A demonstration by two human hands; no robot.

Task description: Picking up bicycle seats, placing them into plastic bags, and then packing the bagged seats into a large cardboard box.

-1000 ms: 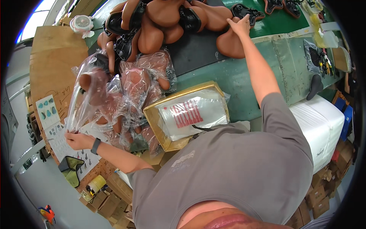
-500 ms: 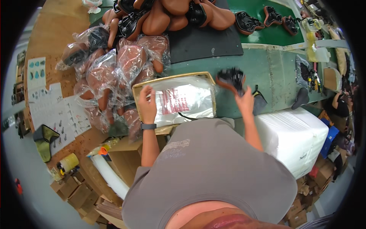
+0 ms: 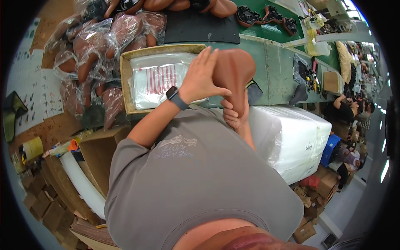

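Observation:
A brown bicycle saddle (image 3: 234, 68) is held up, its smooth top showing and its wide end pointing away from me. My right hand (image 3: 234, 114) has its fingers wrapped round the narrow nose. Along the saddle's left side, my left hand (image 3: 200, 81) is spread out with the thumb apart; whether it touches the saddle I cannot tell. Under and beside the left hand stands an open cardboard box (image 3: 126, 83) lined with clear plastic bags (image 3: 156, 81) that carry red print.
Saddles in clear plastic (image 3: 89, 50) are heaped at left. Unwrapped saddles (image 3: 166, 4) lie at the far edge beside a black mat (image 3: 200, 29), with several upside down (image 3: 250, 16) on green. A white wrapped block (image 3: 287, 133) stands at right, and an open carton (image 3: 100, 154) lower left.
The saddle has been turned from its black underside to its brown top and brought closer. My left hand has moved right, from the box's left edge to beside the saddle. The view has shifted right.

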